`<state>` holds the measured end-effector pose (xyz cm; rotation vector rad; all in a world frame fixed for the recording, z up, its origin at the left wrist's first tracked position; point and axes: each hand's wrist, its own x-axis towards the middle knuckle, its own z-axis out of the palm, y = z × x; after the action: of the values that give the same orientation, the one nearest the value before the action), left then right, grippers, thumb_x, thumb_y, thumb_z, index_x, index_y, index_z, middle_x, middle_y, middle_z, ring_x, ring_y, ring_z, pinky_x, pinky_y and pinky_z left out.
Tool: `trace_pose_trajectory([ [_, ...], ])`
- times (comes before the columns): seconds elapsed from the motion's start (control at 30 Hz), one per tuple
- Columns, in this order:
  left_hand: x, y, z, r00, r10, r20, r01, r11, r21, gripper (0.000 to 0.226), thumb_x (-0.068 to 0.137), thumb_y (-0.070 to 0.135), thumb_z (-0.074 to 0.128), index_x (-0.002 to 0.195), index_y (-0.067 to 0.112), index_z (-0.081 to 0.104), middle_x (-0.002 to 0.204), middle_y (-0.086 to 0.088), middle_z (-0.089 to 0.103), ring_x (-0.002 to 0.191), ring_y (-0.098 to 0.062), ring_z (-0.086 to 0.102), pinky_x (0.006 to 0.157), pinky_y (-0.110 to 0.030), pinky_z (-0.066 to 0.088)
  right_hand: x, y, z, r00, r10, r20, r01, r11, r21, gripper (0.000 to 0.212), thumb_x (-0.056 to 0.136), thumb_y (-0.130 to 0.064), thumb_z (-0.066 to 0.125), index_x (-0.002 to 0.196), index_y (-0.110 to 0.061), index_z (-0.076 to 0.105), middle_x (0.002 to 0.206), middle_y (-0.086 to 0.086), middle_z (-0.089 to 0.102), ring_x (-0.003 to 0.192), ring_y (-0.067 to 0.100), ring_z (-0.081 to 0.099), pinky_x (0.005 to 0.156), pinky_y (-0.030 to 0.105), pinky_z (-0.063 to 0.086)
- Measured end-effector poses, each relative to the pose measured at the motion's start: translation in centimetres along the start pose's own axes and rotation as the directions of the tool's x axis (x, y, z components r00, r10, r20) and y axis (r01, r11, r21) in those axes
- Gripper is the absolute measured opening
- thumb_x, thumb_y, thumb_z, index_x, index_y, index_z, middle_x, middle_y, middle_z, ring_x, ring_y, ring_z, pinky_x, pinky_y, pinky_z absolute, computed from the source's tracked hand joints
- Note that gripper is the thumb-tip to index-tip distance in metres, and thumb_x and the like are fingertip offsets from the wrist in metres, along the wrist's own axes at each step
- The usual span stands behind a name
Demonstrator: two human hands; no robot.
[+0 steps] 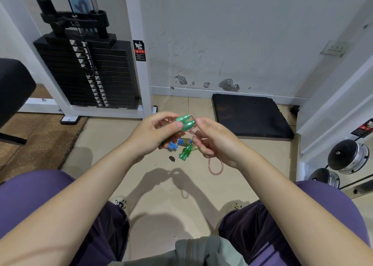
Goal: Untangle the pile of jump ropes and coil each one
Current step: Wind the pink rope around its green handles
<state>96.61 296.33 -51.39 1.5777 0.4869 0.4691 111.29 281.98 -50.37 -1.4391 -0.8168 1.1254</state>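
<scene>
My left hand (155, 131) grips a jump rope bundle: two green handles (186, 122) side by side with pinkish-red cord (175, 136) wound around them. My right hand (214, 138) pinches the loose end of that clear pink cord, and a loop of it (215, 167) hangs below the hand. On the floor under my hands lie two coiled ropes: one with blue handles (181, 143) and one with green handles (185, 152). Parts of both are hidden behind my hands.
A weight stack machine (88, 72) with a white frame stands at the back left. A black mat (250, 116) lies against the wall at the right. Dumbbells (347, 156) sit at the far right. A small dark scrap (172, 158) lies on the tile floor.
</scene>
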Motion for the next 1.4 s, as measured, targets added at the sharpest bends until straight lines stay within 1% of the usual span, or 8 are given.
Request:
trace_pose_trajectory([
  [0.1, 0.5, -0.3, -0.9, 0.99, -0.034, -0.136, 0.027, 0.998, -0.048, 0.013, 0.094, 0.026, 0.068, 0.1, 0.014, 0.067, 0.074, -0.013, 0.067, 0.051, -0.02, 0.053, 0.042, -0.022, 0.037, -0.2, -0.1, -0.4, 0.999, 0.002, -0.038, -0.006, 0.992, -0.128, 0.009, 0.099, -0.02, 0.056, 0.105, -0.013, 0.061, 0.062, 0.0, 0.045, 0.044, 0.011, 0.03, 0.042, 0.018, 0.024],
  [0.27, 1.2, -0.6, -2.2, 0.962, -0.052, -0.269, 0.044, 0.998, -0.038, 0.015, 0.096, 0.029, 0.064, 0.096, 0.014, 0.06, 0.074, -0.013, 0.069, 0.056, -0.026, 0.067, 0.041, -0.024, 0.037, -0.2, -0.2, -1.0, 0.978, -0.105, -0.181, 0.066, 0.976, -0.206, 0.016, 0.1, -0.015, 0.054, 0.094, -0.006, 0.066, 0.058, 0.003, 0.055, 0.041, 0.014, 0.038, 0.04, 0.022, 0.029],
  [0.4, 1.3, -0.9, -2.7, 0.949, -0.057, -0.309, 0.069, 0.997, 0.029, 0.017, 0.093, 0.029, 0.067, 0.097, 0.014, 0.061, 0.075, -0.004, 0.072, 0.062, -0.025, 0.072, 0.04, -0.023, 0.038, -0.3, -0.8, -1.6, 0.943, -0.183, -0.28, 0.164, 0.982, -0.09, 0.013, 0.093, -0.018, 0.065, 0.083, -0.01, 0.067, 0.066, 0.004, 0.061, 0.047, 0.016, 0.047, 0.045, 0.024, 0.039],
  [0.57, 1.4, -1.4, -2.0, 0.95, -0.076, -0.304, 0.103, 0.992, 0.074, 0.02, 0.091, 0.03, 0.07, 0.096, 0.012, 0.063, 0.087, -0.017, 0.072, 0.057, -0.022, 0.069, 0.041, -0.025, 0.039, -0.3, -1.1, -1.7, 0.963, -0.21, -0.17, 0.252, 0.925, 0.283, 0.015, 0.084, -0.02, 0.067, 0.094, -0.011, 0.074, 0.103, 0.003, 0.07, 0.095, 0.017, 0.064, 0.083, 0.032, 0.053],
  [0.7, 1.3, -1.8, -1.2, 0.96, -0.105, -0.261, 0.132, 0.987, 0.09, 0.024, 0.092, 0.03, 0.07, 0.095, 0.008, 0.063, 0.092, -0.021, 0.072, 0.057, -0.022, 0.066, 0.043, -0.027, 0.038, -0.3, -1.2, -1.4, 0.963, -0.256, -0.088, 0.27, 0.887, 0.374, 0.017, 0.086, -0.011, 0.061, 0.101, -0.007, 0.068, 0.121, 0.012, 0.068, 0.119, 0.027, 0.061, 0.1, 0.034, 0.049],
  [0.93, 0.5, -1.3, -0.1, 0.987, -0.043, -0.155, 0.064, 0.989, 0.132, 0.018, 0.094, 0.025, 0.068, 0.098, 0.008, 0.061, 0.07, -0.004, 0.072, 0.058, -0.02, 0.069, 0.043, -0.025, 0.039, -0.3, -1.3, -1.4, 0.952, -0.217, -0.215, 0.271, 0.924, 0.271, 0.019, 0.079, -0.012, 0.073, 0.093, -0.006, 0.062, 0.079, 0.014, 0.07, 0.073, 0.027, 0.069, 0.075, 0.033, 0.056],
  [1.2, -0.2, -0.4, 1.2, 0.994, 0.043, -0.097, -0.029, 0.989, 0.145, 0.013, 0.091, 0.01, 0.07, 0.097, 0.006, 0.06, 0.077, -0.014, 0.065, 0.05, -0.015, 0.063, 0.042, -0.014, 0.041, -0.2, -1.0, 0.1, 0.93, -0.219, -0.295, 0.185, 0.973, -0.139, 0.014, 0.082, 0.002, 0.073, 0.094, -0.005, 0.07, 0.075, 0.006, 0.067, 0.06, 0.01, 0.061, 0.063, 0.021, 0.05],
  [1.4, -0.4, -0.4, 1.5, 0.986, 0.156, -0.058, -0.13, 0.941, 0.313, 0.014, 0.089, 0.017, 0.074, 0.095, 0.012, 0.062, 0.076, -0.006, 0.065, 0.054, -0.018, 0.064, 0.055, -0.024, 0.049, -0.3, -1.2, 1.1, 0.914, -0.251, -0.319, 0.165, 0.948, -0.272, 0.019, 0.08, 0.003, 0.076, 0.093, -0.006, 0.066, 0.076, 0.012, 0.064, 0.053, 0.013, 0.059, 0.054, 0.023, 0.051],
])
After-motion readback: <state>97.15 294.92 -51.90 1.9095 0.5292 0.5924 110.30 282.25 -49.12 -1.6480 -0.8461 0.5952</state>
